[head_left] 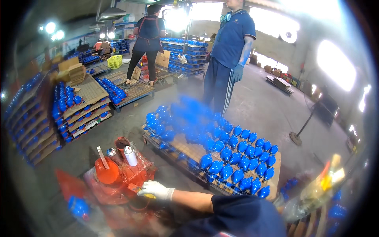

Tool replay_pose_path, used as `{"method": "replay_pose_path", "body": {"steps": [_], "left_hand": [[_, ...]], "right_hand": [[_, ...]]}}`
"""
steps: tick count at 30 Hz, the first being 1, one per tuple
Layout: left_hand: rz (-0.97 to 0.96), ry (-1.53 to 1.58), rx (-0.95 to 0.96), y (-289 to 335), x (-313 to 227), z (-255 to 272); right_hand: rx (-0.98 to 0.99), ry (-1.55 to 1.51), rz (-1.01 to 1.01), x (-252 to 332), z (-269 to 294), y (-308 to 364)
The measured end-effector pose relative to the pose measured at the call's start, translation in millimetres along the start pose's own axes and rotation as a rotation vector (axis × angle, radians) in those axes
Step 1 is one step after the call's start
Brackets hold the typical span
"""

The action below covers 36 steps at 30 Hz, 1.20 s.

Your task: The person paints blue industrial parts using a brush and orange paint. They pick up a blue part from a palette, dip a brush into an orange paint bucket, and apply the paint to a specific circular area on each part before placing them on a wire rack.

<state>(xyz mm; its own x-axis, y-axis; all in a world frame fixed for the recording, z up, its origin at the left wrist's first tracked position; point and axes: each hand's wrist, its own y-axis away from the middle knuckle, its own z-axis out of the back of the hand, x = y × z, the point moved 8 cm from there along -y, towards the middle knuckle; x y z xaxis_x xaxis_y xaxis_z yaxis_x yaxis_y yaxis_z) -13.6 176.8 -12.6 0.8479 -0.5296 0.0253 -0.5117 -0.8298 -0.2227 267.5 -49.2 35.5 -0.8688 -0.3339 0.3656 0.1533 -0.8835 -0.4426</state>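
Observation:
My right hand (156,190), in a white glove, is closed round the yellow handle of a paintbrush (136,189). The brush's reddish head points left, above a paint-covered red stand. A red paint tub (108,172) with a flat stick (102,157) in it stands just beyond. Near it are a white spray can (130,155), a second can (112,152) and a red-stained pot (122,142). At the lower left, my left hand (96,226) is a pale blur against a blue painted part (79,207) with a red end, which it seems to hold; its fingers are smeared.
Rows of glossy blue parts (237,176) cover a low mesh pallet ahead. A person (237,43) with blue-stained gloves stands behind it; another (148,35) stands farther off. Stacked trays (85,102) of blue parts rise at left. A bagged bundle (316,193) is near right.

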Motion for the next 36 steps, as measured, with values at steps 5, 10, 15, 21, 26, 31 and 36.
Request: {"method": "replay_pose_path", "body": {"steps": [5, 10, 15, 21, 26, 31, 36], "left_hand": [[-0.075, 0.0, -0.045, -8.1, -14.3, 33.5], [0.046, -0.036, -0.032, 12.6, 50.0, -52.5], [0.068, -0.118, -0.024, 8.5, 45.2, -51.2], [0.019, 0.046, -0.126, 13.4, 57.1, -74.3], [-0.007, -0.003, -0.156, 16.4, 53.2, -75.3], [-0.025, -0.026, -0.131, 14.1, 52.7, -72.2], [-0.038, -0.086, -0.082, 16.0, 53.2, -82.6]], "right_hand": [[0.007, 0.005, -0.014, -7.6, -2.4, 8.5], [0.019, -0.02, 0.01, -8.9, -5.1, 10.0], [-0.037, 0.037, 0.009, -15.2, -5.7, 8.2], [-0.04, 0.092, 0.038, -0.3, -2.4, 0.2], [-0.082, 0.087, 0.047, 3.8, 1.5, -4.5], [-0.093, 0.108, 0.049, 0.6, 3.2, 1.5], [-0.12, 0.095, 0.064, -4.8, 2.4, 2.6]]}}
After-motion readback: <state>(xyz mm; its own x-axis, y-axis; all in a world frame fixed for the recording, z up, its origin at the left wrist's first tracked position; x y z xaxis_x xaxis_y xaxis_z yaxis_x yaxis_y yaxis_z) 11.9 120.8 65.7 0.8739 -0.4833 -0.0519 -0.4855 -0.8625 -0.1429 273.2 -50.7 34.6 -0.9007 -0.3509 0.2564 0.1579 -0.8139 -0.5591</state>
